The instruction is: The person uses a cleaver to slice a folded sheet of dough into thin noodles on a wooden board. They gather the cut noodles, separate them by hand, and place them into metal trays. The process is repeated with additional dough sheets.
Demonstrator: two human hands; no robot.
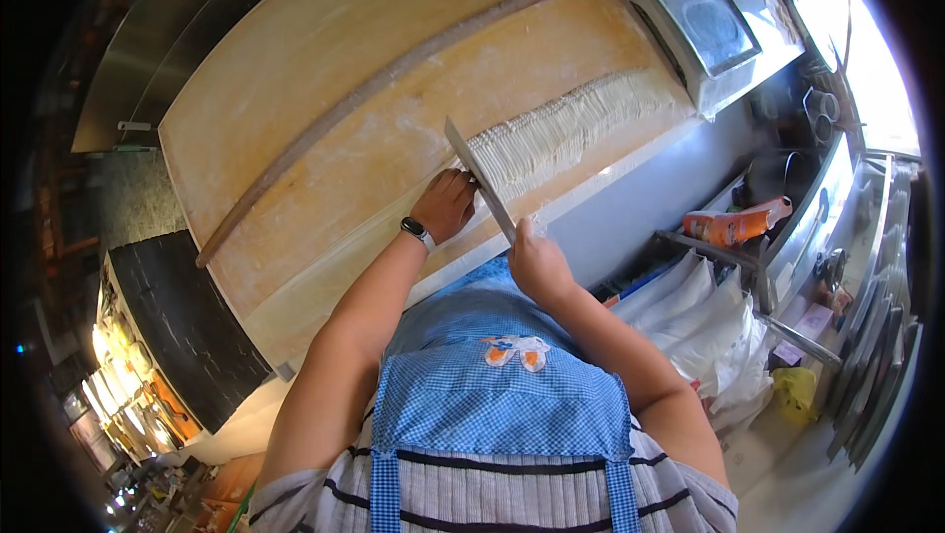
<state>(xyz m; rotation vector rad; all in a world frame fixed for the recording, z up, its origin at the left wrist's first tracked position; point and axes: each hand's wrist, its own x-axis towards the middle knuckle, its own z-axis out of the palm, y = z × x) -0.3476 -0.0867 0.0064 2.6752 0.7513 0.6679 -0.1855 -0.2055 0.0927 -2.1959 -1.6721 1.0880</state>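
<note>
My right hand (540, 261) grips the handle of a long-bladed kitchen knife (481, 179). The blade stands on edge across a folded sheet of dough (325, 288). Curled fingers of my left hand (446, 205) press on the dough close beside the blade; a wristband is on that wrist. To the right of the knife lies a long row of thin cut noodles (583, 127), packed side by side. Dough and noodles rest along the near edge of a floured wooden board (413, 127). The cutting edge is hidden from this angle.
A long thin rolling pin (384, 74) lies across the board beyond the dough. A metal tray (705, 25) sits on a box-like unit at the far right. Below it are an open drawer with an orange packet (738, 223) and hanging white plastic bags (686, 304).
</note>
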